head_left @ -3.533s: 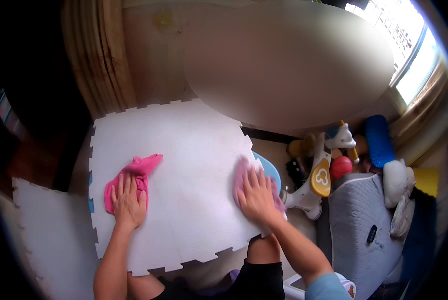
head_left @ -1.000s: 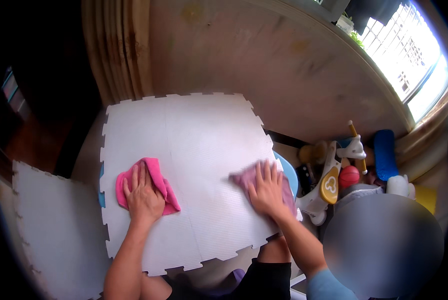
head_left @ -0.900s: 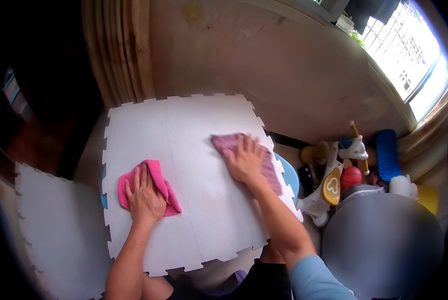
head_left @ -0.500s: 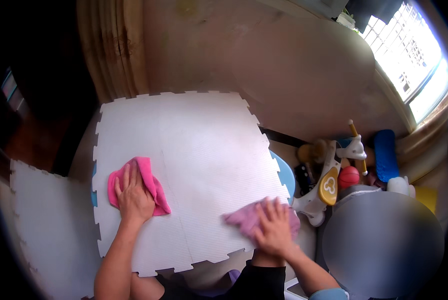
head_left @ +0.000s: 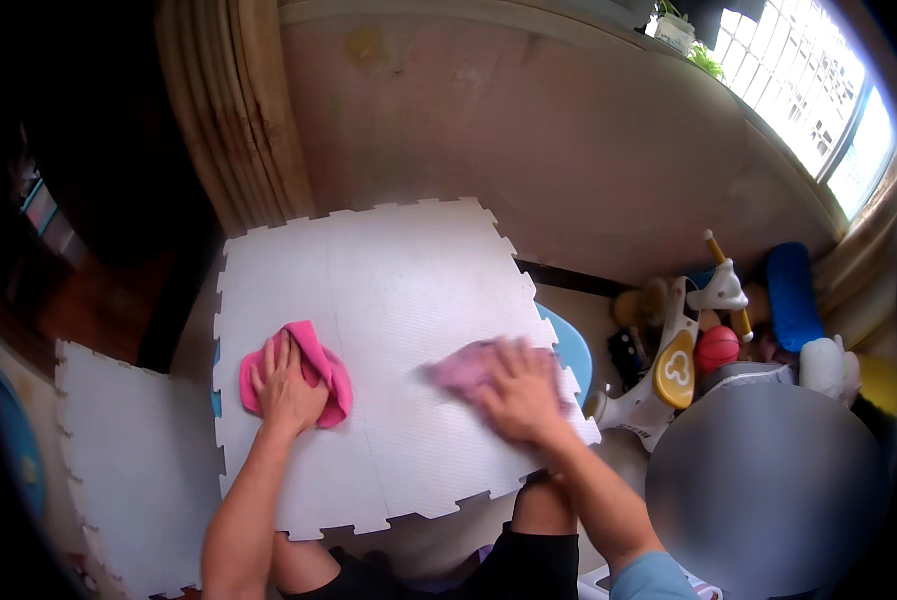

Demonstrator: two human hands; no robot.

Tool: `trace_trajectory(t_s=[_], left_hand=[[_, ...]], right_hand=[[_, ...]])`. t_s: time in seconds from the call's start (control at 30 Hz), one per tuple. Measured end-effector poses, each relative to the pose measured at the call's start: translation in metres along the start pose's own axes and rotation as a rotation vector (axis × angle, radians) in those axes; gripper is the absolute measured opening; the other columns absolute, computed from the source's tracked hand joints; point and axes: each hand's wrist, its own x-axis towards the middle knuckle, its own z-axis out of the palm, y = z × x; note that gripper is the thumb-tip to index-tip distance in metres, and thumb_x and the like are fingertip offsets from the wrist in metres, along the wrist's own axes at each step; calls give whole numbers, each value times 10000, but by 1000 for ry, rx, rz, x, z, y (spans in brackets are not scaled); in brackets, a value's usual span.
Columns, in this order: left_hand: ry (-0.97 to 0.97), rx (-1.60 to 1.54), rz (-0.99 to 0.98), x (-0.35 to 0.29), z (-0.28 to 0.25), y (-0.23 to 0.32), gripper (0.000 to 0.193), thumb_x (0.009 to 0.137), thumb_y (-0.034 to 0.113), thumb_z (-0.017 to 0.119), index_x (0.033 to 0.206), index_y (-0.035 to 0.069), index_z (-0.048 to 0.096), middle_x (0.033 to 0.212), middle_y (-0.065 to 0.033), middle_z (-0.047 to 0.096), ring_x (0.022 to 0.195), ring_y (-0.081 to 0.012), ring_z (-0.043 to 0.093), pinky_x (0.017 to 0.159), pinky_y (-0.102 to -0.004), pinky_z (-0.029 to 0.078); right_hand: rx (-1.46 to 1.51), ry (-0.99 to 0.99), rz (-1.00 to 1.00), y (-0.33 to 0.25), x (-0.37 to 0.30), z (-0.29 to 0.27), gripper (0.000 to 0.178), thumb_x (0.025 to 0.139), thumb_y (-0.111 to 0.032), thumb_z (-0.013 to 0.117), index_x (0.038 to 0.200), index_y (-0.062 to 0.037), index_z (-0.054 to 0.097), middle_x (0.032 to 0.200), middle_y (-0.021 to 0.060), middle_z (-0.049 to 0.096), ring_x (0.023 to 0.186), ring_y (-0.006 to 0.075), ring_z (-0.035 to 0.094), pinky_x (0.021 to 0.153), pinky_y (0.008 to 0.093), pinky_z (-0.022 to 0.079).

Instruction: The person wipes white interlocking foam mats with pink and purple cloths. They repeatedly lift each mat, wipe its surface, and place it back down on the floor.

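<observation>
A white foam mat (head_left: 408,270) with toothed edges lies in front of me, raised above the floor on something light blue. On its left part my left hand (head_left: 290,392) rests flat on a bright pink cloth (head_left: 336,388), fingers spread, with folds of the cloth bunched beside them. Toward the right edge, my right hand (head_left: 521,395) presses a mauve cloth (head_left: 460,370) against the mat. Its fingers are stretched out over the cloth, which is slightly blurred by motion.
A second white foam mat (head_left: 138,450) lies lower left. Right of the raised mat stand a white and yellow ride-on toy (head_left: 674,370), a red ball (head_left: 716,348) and a round grey surface (head_left: 768,490). A wall (head_left: 528,150) rises behind, with a curtain (head_left: 233,110) at left.
My right hand and the mauve cloth have slid away from the near right corner, farther up the mat. The left hand stays at about the same spot on the pink cloth. The view has shifted slightly.
</observation>
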Motion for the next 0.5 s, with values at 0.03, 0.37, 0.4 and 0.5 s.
trace_trajectory(t_s=[0.03, 0.37, 0.4, 0.5], left_hand=[[-16, -29, -22, 5, -6, 23, 863, 927, 503, 594, 1607, 37, 340, 1703, -118, 280, 1591, -325, 182, 1257, -626, 102], [-33, 110, 252, -188, 25, 17, 584, 948, 350, 558, 1461, 73, 582, 1630, -162, 408, 1552, -390, 273, 1228, -686, 120], [-9, 206, 185, -190, 16, -7, 574, 957, 352, 553, 1446, 54, 595, 1628, -160, 416, 1550, -391, 277, 1227, -681, 125], [86, 84, 44, -132, 8, -37, 590, 986, 363, 519, 1450, 2, 568, 1629, -177, 407, 1560, -391, 248, 1247, -629, 137]], right_hand=[[-34, 115, 20, 22, -7, 7, 706, 997, -482, 485, 1596, -116, 411, 1681, 197, 296, 1564, 464, 182, 1257, 624, 106], [4, 145, 59, 23, -11, 7, 691, 989, -468, 524, 1568, -98, 457, 1664, 218, 317, 1558, 461, 194, 1252, 614, 133], [9, 147, 61, 22, -11, 8, 691, 988, -467, 525, 1567, -96, 458, 1664, 218, 317, 1559, 461, 194, 1253, 612, 132], [9, 134, 47, 14, -7, 7, 694, 986, -465, 530, 1567, -92, 457, 1669, 217, 306, 1561, 460, 186, 1257, 603, 129]])
